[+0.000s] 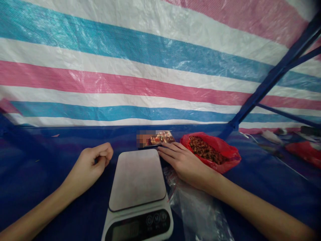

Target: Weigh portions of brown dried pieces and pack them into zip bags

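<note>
A white digital kitchen scale [139, 180] with a bare metal plate stands in front of me. To its left is my left hand [96, 159], its fingers curled in and thumb against them, with nothing visible in the grip. My right hand [179, 160] lies palm down with fingers stretched out, between the scale's far right corner and a red plastic bag [225, 152]. Small brown dried pieces [205, 149] fill that bag. Close to my right fingertips lies a flat phone-like thing [160, 138] showing a colourful picture, partly blurred out; I cannot tell whether they touch it.
Clear plastic bags [198, 211] lie beside the scale, partly under my right forearm. A striped tarp [125, 73] hangs behind the blue surface [62, 137]. On the right a blue metal post [265, 80] slants upward, with another red bag [304, 152] beyond it.
</note>
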Demonstrator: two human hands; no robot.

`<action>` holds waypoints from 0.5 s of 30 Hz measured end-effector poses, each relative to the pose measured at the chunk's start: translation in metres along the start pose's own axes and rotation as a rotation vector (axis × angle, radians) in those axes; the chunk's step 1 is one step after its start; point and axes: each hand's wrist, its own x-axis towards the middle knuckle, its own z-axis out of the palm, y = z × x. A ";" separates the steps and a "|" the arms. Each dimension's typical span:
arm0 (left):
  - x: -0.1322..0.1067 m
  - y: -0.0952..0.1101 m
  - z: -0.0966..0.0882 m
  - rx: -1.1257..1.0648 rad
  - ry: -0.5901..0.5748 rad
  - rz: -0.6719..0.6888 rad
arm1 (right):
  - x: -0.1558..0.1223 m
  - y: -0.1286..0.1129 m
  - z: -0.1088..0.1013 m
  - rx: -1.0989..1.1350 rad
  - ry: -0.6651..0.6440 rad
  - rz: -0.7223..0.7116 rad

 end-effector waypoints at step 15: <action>-0.001 0.001 0.000 0.002 -0.018 -0.024 | 0.001 -0.003 0.001 0.002 0.026 -0.045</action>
